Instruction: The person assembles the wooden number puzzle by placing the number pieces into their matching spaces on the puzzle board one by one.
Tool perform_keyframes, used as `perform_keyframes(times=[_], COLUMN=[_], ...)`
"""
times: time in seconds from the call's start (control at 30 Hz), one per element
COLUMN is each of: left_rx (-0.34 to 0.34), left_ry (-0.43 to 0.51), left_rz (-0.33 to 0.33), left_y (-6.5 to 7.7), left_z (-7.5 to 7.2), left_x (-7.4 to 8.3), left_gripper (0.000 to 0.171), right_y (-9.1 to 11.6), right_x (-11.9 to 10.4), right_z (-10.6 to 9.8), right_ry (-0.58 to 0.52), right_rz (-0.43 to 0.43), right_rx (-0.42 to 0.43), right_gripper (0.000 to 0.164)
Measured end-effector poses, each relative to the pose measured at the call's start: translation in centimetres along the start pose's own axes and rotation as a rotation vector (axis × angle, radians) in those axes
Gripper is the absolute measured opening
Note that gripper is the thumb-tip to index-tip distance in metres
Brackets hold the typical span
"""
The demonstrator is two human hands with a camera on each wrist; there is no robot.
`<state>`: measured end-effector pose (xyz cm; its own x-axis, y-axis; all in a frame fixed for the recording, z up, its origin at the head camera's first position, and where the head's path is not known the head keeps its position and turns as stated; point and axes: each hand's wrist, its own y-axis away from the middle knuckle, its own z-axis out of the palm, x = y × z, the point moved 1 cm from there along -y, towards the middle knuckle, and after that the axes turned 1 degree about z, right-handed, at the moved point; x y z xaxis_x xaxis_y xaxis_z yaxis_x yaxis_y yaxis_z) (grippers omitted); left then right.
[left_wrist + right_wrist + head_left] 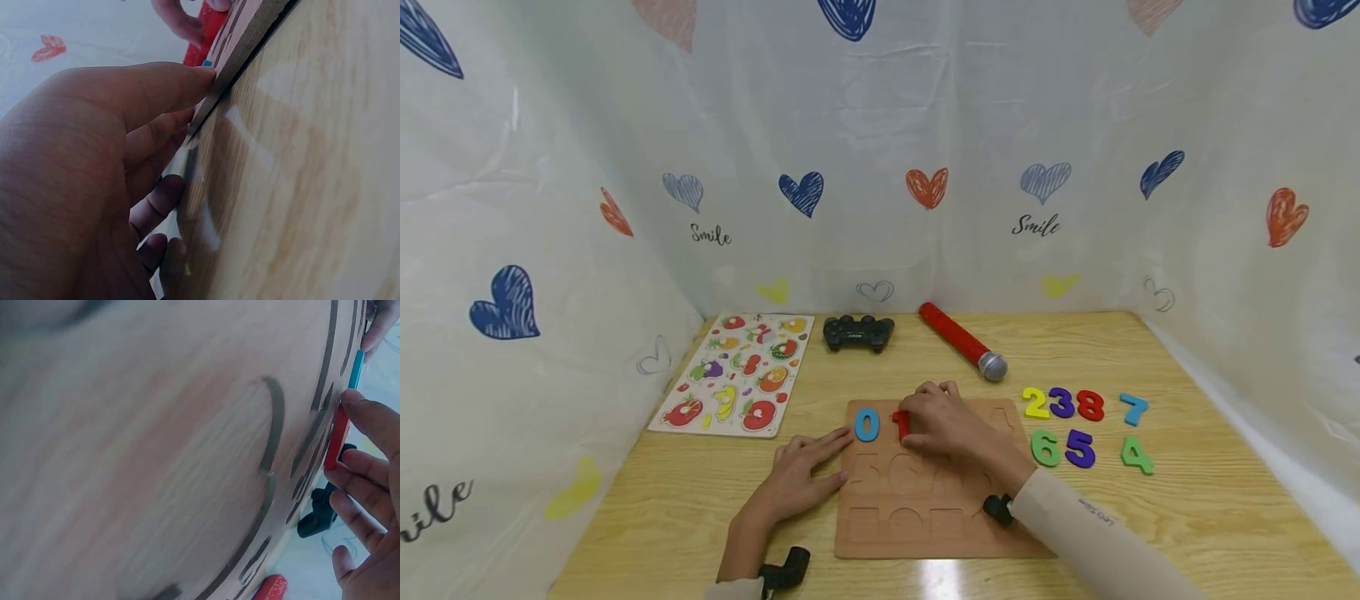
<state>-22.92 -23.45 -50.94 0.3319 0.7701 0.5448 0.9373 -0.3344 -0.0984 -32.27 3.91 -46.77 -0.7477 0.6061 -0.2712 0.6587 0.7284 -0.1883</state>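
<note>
A wooden number puzzle board point(943, 546) with carved recesses lies on the table. My right hand point(943, 421) pinches a red number 1 point(901, 425) over the board's top row; in the right wrist view the thumb and a finger meet the edges of this red piece point(337, 439). Whether it sits fully in its recess I cannot tell. Just left of it, a blue number 0 point(867, 425) lies at the board's top left corner. My left hand point(797, 479) touches the board's left edge with extended fingers, and its thumb rests against that edge point(240, 56).
Right of the board are several loose numbers, among them a yellow 2 point(1035, 403), a green 6 point(1045, 448) and a blue 7 point(1133, 409). Behind stand a black game controller point(858, 333) and a red microphone point(958, 337). A fruit picture board point(737, 375) lies at left.
</note>
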Motion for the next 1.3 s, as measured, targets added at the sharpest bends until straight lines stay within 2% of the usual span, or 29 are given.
perform_keyframes(times=[0.47, 0.73, 0.93, 1.3], left_rx=[-0.007, -0.007, -0.011, -0.012], left_ry=[-0.004, 0.003, -0.006, -0.031], left_rz=[0.009, 0.004, -0.005, 0.001], left_y=[-0.3, -0.2, -0.1, -0.3], left_z=[0.0, 0.0, 0.1, 0.2], left_x=[0.2, 0.0, -0.2, -0.2], left_gripper=[0.057, 0.057, 0.057, 0.058], right_y=[-0.2, 0.5, 1.6, 5.0], right_x=[-0.3, -0.6, -0.6, 0.6], right_z=[0.0, -1.1, -2.1, -3.6], right_ry=[0.021, 0.024, 0.080, 0.061], right_rz=[-0.006, -0.013, -0.027, -0.013], right_rx=[-0.027, -0.023, 0.018, 0.073], right_gripper=[0.039, 0.037, 0.037, 0.031])
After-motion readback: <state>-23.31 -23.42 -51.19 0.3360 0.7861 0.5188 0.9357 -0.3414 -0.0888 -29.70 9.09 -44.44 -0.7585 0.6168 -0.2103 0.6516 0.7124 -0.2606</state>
